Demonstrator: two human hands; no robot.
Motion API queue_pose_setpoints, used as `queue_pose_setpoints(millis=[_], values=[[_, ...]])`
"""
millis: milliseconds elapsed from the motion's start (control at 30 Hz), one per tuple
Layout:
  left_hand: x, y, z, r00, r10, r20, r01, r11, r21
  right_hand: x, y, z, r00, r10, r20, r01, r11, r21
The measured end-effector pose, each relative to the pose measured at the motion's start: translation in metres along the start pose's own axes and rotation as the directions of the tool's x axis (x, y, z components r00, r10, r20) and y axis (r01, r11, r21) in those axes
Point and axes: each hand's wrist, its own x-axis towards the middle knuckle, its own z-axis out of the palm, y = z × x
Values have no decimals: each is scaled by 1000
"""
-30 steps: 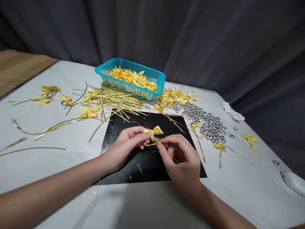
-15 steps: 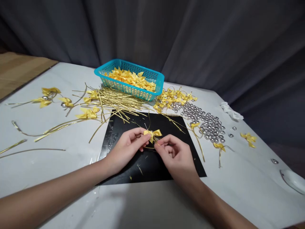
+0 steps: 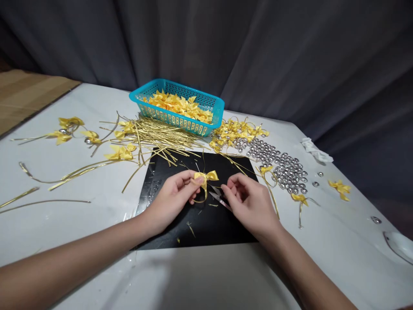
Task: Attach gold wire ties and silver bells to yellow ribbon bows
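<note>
My left hand [image 3: 174, 193] pinches a yellow ribbon bow [image 3: 206, 177] between thumb and fingers, above the black mat [image 3: 161, 232]. A loop of thin gold cord [image 3: 202, 200] hangs below the bow. To its right, the thumb and forefinger of my right hand [image 3: 248, 200] are closed on a thin strand of gold cord [image 3: 215, 186] that runs toward the bow. The pointed metal blades of what look like small scissors [image 3: 220, 199] show beside my right hand. Their other end is hidden behind it, apparently lying on the mat.
Behind the mat stands a blue plastic basket [image 3: 176, 119] of yellow bows. A pile of gold cords [image 3: 164, 137] lies before it. Silver beads [image 3: 284, 168] and corded bows [image 3: 237, 131] spread to the right. A crumpled white cloth [image 3: 316, 150] and a white object [image 3: 400, 245] lie farther right.
My right hand has moved right, away from the bow, drawing the cord strand out. The scissor blades have come into view. My left hand keeps the bow in nearly the same place.
</note>
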Motion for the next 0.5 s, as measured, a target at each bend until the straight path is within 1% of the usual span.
queue_pose_setpoints(millis=[33, 100, 167, 233, 400, 500], values=[[0, 0, 0, 1000, -4, -4, 4, 1000, -2, 1, 0, -2, 1000, 6, 4, -6, 1000, 9], [0, 2, 1, 1000, -18, 8, 18, 1000, 18, 1, -4, -5, 998, 61, 13, -62, 991, 115], [-1, 3, 1, 999, -38, 32, 36, 998, 53, 0, -9, -6, 996, 90, 7, -89, 973, 214], [-1, 4, 2, 997, -55, 57, 49, 995, 92, -1, -14, -6, 996, 81, 27, -85, 962, 259], [-4, 0, 4, 991, -44, 128, 20, 983, 180, -1, -15, -2, 986, -2, 166, -46, 959, 281], [-4, -1, 5, 987, -42, 156, 9, 978, 209, -1, -12, 2, 981, -2, 193, -58, 950, 308]])
